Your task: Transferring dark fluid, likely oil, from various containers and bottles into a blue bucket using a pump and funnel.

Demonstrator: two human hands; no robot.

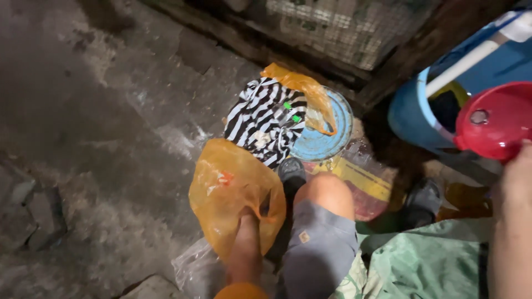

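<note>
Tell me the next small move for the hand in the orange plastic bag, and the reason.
Probably draw the left hand back out of the crumpled orange plastic bag: it is buried past the wrist, so its fingers are hidden. The right hand touches the red plastic bowl's rim, so it seems occupied.

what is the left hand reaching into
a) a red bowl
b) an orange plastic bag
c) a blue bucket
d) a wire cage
b: the left hand goes into the mouth of the orange plastic bag, its fingers hidden inside, while the red bowl is over by the right hand and the blue bucket stands apart.
</note>
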